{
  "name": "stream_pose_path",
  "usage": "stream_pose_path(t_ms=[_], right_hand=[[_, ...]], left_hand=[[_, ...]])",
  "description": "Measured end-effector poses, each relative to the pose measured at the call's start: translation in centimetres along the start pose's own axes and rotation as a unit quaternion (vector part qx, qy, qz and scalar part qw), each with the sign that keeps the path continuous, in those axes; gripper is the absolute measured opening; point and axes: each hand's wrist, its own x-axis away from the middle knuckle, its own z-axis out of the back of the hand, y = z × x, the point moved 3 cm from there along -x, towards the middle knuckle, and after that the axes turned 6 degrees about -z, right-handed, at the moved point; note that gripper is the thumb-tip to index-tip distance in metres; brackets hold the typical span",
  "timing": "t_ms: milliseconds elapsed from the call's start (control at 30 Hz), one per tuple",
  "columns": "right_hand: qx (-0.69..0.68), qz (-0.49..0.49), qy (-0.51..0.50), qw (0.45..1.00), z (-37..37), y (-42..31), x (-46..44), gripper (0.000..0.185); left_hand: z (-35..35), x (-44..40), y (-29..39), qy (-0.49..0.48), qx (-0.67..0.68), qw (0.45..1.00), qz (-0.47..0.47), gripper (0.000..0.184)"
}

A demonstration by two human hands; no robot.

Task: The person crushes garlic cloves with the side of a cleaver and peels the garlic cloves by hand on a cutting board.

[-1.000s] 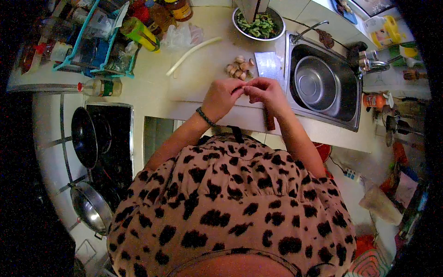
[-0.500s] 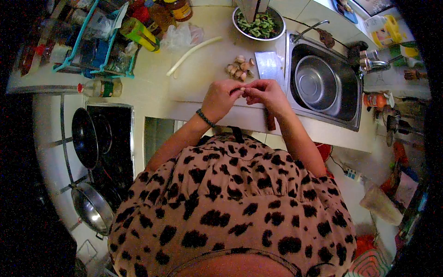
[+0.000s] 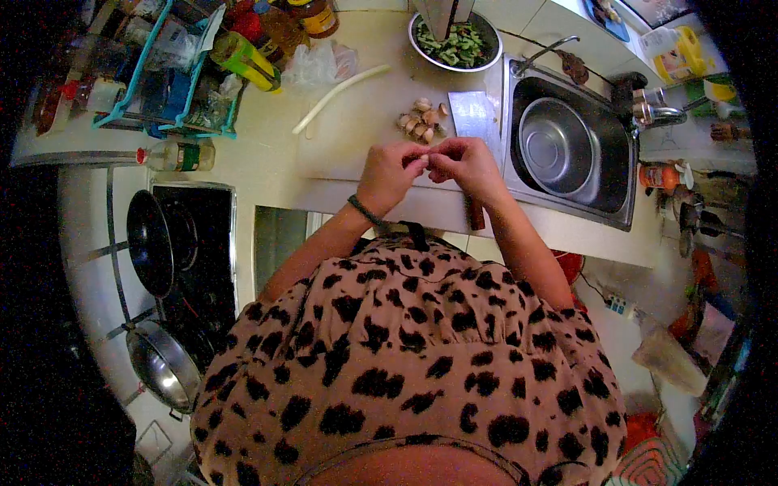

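Observation:
My left hand (image 3: 387, 174) and my right hand (image 3: 463, 166) meet over the near edge of the cutting board (image 3: 332, 154). Between their pinched fingertips is a small pale garlic clove (image 3: 424, 159), mostly covered by the fingers. Just beyond them lies a small heap of unpeeled garlic cloves (image 3: 420, 130). A cleaver (image 3: 476, 113) rests on the board to the right, its blade pointing away; its wooden handle passes under my right wrist. A long white stalk (image 3: 340, 95), perhaps a scallion, lies at the board's far left.
Behind the board stands a bowl of chopped greens (image 3: 450, 61). On the right, a metal basin (image 3: 555, 146) sits in the sink (image 3: 628, 190). Bottles (image 3: 247, 61), a plastic bag (image 3: 316, 65) and a teal rack (image 3: 121, 105) occupy the left. A black pan (image 3: 150, 243) is on the stove.
The fingers have shifted slightly around the clove, and my left hand is turned a little. Cleaver, heap and stalk stay where they were.

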Motion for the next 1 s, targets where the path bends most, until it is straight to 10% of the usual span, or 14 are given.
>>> stream_pose_path(t_ms=[533,833,900,1000], right_hand=[[0.032,0.061,0.048,0.996,-0.8,-1.0,1.7,0.016],[0.228,0.159,0.171,0.945,-1.1,-2.1,2.3,0.017],[0.178,0.125,0.162,0.963,-0.5,-0.4,1.4,0.016],[0.08,0.097,0.146,0.981,-0.3,0.5,1.1,0.015]], left_hand=[[0.1,0.7,-0.3,0.036,0.132,0.988,0.069,0.015],[-0.3,1.0,0.7,0.053,-0.006,0.998,-0.029,0.015],[-0.9,1.3,-0.6,0.08,0.273,0.953,0.099,0.015],[-0.5,1.0,-0.7,0.068,0.348,0.926,0.129,0.014]])
